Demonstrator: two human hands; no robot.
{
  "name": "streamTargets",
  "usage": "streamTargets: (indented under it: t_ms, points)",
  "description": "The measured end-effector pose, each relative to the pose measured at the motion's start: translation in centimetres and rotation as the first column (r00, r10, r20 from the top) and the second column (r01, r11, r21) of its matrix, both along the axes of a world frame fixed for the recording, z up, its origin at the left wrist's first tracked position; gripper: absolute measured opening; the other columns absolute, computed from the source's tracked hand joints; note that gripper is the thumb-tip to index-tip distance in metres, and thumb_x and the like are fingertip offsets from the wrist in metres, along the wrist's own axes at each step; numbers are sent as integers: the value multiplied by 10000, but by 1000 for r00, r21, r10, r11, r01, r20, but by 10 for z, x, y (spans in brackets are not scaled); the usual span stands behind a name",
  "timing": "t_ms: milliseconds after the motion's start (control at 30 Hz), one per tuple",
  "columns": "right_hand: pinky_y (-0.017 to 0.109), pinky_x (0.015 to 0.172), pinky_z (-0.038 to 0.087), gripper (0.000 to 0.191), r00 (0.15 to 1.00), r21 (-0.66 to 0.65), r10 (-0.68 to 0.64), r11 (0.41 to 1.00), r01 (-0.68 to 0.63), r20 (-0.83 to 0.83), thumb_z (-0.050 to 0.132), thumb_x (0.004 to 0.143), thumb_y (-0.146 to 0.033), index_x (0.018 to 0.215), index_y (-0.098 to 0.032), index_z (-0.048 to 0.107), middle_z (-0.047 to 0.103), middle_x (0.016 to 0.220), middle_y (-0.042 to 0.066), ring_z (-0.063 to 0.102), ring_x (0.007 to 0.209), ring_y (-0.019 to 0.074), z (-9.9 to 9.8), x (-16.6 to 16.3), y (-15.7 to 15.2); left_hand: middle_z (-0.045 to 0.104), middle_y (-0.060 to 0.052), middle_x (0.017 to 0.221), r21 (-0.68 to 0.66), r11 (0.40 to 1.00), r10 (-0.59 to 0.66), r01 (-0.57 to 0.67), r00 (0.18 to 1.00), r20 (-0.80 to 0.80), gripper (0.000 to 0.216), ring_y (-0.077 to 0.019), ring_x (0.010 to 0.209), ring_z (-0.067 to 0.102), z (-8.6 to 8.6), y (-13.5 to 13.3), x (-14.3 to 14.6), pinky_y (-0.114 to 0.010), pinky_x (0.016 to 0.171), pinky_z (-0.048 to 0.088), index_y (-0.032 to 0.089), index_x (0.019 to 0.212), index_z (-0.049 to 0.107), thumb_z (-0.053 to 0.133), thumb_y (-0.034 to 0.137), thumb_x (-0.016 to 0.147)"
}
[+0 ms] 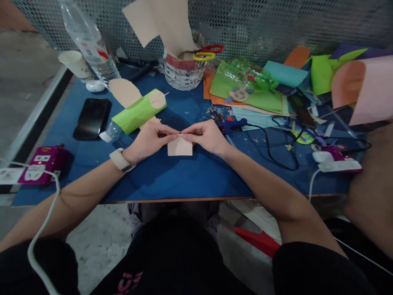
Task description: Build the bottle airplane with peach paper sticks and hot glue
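A small piece of beige paper (179, 148) is held by its far edge between both hands, just above the blue table. My left hand (147, 140) pinches that edge with thumb and fingers, and a pale watch band circles its wrist. From the other side my right hand (206, 136) pinches the same edge, its fingertips meeting those of the left. Beyond my left hand lies a plastic bottle wrapped in green paper (135, 112), with beige paper pieces (125, 92) sticking out beside it.
A phone (92, 119), water bottle (89, 41) and paper cup (75, 65) are at left. A woven basket (183, 73) holds scissors (208, 53) and paper. A blue glue gun (231, 124), its cord, and coloured papers (254, 96) spread right. Purple power strips (43, 162) sit at both sides.
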State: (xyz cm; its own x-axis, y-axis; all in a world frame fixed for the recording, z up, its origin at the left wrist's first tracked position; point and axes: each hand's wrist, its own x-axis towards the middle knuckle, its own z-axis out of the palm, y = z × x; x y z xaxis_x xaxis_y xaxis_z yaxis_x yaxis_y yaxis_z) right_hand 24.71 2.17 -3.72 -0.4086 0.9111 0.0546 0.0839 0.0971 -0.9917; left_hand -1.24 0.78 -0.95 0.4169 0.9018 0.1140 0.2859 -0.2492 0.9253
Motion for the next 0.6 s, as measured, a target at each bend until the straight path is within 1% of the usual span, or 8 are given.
streamTargets:
  t_ms: [100, 167, 267, 333, 467, 600]
  points:
    - [407, 848, 733, 384, 1000, 17, -5, 1000, 5, 2, 1026, 835, -522, 1045, -205, 974, 928, 1015, 112, 875, 904, 272, -1, 1, 1, 931, -115, 1061, -14, 1000, 2, -2, 1000, 6, 290, -278, 945, 859, 0, 0, -1, -396, 846, 727, 223, 1111, 980, 924, 472, 973]
    - [392, 807, 725, 397, 1000, 11, -2, 1000, 2, -3, 1025, 833, -530, 1048, -200, 971, 922, 990, 110, 862, 867, 258, -1, 1, 2, 930, -114, 1060, -14, 1000, 8, -8, 1000, 16, 267, -271, 944, 859, -2, 1, -1, -391, 856, 725, 226, 1112, 981, 929, 450, 976]
    - [356, 686, 691, 450, 1000, -12, 28, 1000, -28, -14, 994, 868, -582, 1083, -188, 961, 902, 923, 96, 798, 726, 209, 0, 0, 1, 930, -109, 1063, 4, 1000, 24, -24, 999, 20, 221, -265, 940, 860, -3, 1, -2, -380, 851, 721, 241, 1120, 984, 930, 409, 986]
    - [346, 667, 683, 476, 999, -25, 37, 999, -37, -17, 966, 899, -612, 1107, -184, 957, 900, 930, 96, 783, 710, 197, 1, 0, 1, 932, -107, 1073, 7, 999, 41, -41, 999, 25, 213, -263, 939, 859, -4, 1, -3, -373, 837, 717, 249, 1136, 985, 928, 394, 991]
    - [366, 735, 709, 468, 999, -25, 26, 999, -26, -19, 988, 876, -604, 1077, -182, 957, 914, 994, 115, 834, 823, 235, 2, 2, 1, 933, -109, 1080, -4, 999, 47, -47, 998, 28, 245, -264, 950, 858, -2, -1, -3, -372, 823, 713, 247, 1148, 983, 934, 418, 980]
    - [385, 754, 715, 418, 1000, -11, 16, 1000, -16, -14, 998, 874, -562, 1068, -193, 963, 917, 977, 110, 850, 846, 254, 1, 3, 3, 933, -111, 1078, -1, 999, 39, -39, 999, 29, 280, -270, 959, 858, 0, -2, -1, -372, 823, 713, 247, 1135, 983, 947, 470, 971]
